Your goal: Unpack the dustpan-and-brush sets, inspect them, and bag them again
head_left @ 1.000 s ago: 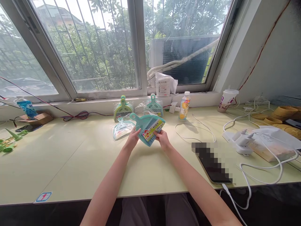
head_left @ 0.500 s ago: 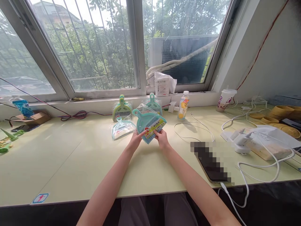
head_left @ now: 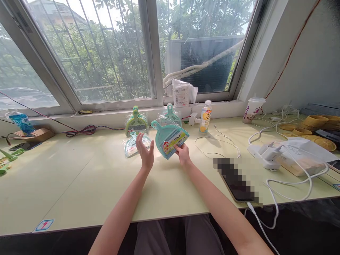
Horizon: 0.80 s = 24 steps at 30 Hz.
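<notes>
A teal dustpan and brush set in clear wrap, with a yellow-green label, is tilted above the table in my right hand. That hand grips its lower right edge. To the left of it, my left hand is raised with fingers spread, holding nothing. Behind the left hand a second wrapped dustpan set lies flat on the table, partly hidden by the fingers. Against the wall stand a yellow-green dustpan set and another teal dustpan set, the latter partly covered by the held one.
A drink bottle and a looped white cable lie beyond my right hand. Further right are a phone, chargers, a paper cup and yellow containers. A cable bundle and a cardboard box are at left.
My left hand has let go of the held dustpan set and moved left and up, opening its fingers. My right hand still holds the set. The view has shifted slightly.
</notes>
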Motion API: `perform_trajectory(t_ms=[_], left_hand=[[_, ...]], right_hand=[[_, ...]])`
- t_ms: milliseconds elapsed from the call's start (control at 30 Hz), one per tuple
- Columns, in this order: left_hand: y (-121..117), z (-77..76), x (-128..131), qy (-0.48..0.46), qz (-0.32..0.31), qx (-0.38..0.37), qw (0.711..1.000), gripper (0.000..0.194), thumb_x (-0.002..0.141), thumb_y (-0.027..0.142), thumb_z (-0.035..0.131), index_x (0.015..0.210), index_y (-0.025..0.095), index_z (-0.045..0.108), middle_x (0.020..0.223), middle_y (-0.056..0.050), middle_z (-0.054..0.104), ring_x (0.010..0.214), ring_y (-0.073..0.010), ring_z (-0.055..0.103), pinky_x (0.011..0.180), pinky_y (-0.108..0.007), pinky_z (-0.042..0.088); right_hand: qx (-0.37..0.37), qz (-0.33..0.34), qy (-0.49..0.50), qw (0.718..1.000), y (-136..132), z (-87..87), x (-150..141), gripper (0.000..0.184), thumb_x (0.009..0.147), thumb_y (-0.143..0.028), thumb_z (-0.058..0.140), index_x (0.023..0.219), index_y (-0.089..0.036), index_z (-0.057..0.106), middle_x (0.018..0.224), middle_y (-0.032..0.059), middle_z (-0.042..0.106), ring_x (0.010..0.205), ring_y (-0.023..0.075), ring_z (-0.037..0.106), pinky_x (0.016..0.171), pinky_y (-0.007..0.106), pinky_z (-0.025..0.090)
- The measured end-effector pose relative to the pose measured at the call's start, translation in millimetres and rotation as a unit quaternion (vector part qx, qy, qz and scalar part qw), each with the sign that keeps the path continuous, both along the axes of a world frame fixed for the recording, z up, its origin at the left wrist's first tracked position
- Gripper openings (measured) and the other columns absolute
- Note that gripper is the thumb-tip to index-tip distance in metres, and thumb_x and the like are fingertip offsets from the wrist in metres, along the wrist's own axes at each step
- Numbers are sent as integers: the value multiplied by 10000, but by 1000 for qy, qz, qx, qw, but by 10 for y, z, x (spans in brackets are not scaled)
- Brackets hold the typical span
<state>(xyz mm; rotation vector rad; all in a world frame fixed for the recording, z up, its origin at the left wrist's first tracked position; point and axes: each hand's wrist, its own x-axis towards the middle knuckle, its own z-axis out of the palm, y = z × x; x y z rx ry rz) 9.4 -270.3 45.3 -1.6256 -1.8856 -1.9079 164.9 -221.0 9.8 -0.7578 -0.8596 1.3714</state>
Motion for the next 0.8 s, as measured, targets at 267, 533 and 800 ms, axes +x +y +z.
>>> perform_trajectory(t_ms=[267,533,800], left_hand=[[69,-30,-87,286,-42,-102,952,175,911,360,520,871,220,616,930,-81,644,955,-268,551,858,-388,362],[51,-87,1,274,-78,-61,956,127,928,248,492,840,204,571,835,-32,641,757,-181,581,747,-307,399],[47,-133,44,343,-36,-84,935,108,893,199,528,970,226,599,830,-44,676,829,-216,601,586,-279,361]], right_hand=[[9,28,-54,998,-32,1,-94,299,623,-279,780,850,-188,608,947,49,694,899,216,654,746,374,592],[11,10,-86,996,-6,-45,-83,327,630,-311,757,887,-183,600,1026,87,696,956,253,649,748,389,586],[2,-5,-102,995,-10,-81,-107,285,645,-293,729,878,-193,598,1049,89,696,963,248,653,735,379,589]])
